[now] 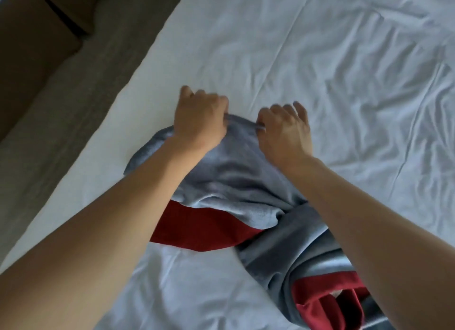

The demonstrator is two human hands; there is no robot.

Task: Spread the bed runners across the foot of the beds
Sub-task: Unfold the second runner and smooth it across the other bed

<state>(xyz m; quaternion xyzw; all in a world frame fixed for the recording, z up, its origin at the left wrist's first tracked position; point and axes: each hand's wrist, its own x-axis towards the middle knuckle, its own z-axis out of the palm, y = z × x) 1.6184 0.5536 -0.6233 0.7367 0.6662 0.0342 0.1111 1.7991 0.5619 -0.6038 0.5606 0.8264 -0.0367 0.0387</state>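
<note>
Along the left edge of the frame runs a dim brown-grey carpeted floor (37, 123), and beside it the edge of the bed dressed in a wrinkled white sheet (320, 71) cuts diagonally from lower left to upper middle.

Just left of centre, the left hand (200, 119) is clenched on the far end of the bunched grey plush bed runner with a dark red underside (229, 177), its knuckles up and its fingers curled into the fabric. Close to its right, the right hand (283, 130) pinches the same hem between thumb and forefinger, the other fingers lifted loosely; the blur hides how firm that pinch is.

From both hands the runner trails back toward the lower right of the frame, twisted, with red lining showing in the lower middle and again at the bottom right corner. Its long axis therefore lies diagonally, from centre to lower right, still gathered in folds rather than flat.

Both hands sit side by side on one short end, the left nearer the bed's edge. My reading is that spreading calls for drawing this end outward toward that edge, and the twist near the right forearm could keep the lining facing up.
</note>
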